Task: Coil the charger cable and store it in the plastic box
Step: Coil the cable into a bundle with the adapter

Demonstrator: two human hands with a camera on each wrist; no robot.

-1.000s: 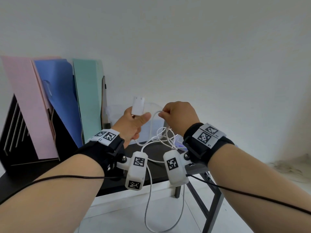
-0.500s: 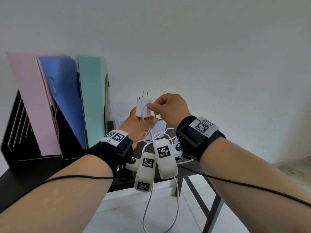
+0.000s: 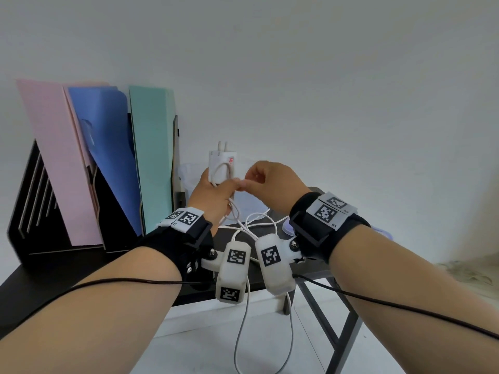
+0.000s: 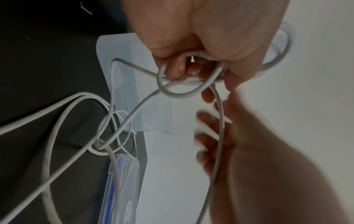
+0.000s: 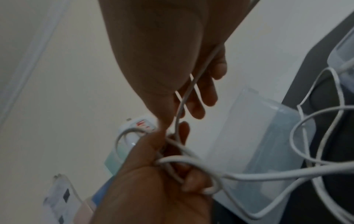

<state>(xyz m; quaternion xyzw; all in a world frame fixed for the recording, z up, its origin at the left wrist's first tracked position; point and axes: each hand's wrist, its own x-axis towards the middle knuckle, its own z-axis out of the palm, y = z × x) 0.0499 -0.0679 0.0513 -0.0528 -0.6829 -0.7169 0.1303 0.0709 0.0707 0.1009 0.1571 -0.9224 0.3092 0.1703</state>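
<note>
Black bench (image 3: pixel 272 276) on dark metal legs, set against a pale wall. At its left end: black file holders (image 3: pixel 24 211) with pink, blue and green folders upright. Clear plastic box (image 5: pixel 268 136) farther right, its lid (image 4: pixel 124 189) flat beside it. Loose loops of white charger cable (image 4: pixel 63 121) across the top.

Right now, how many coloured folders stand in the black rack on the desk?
3. The pink folder stands leftmost, the blue folder in the middle and the green folder rightmost, nearest the hands. More may be hidden behind them.
</note>
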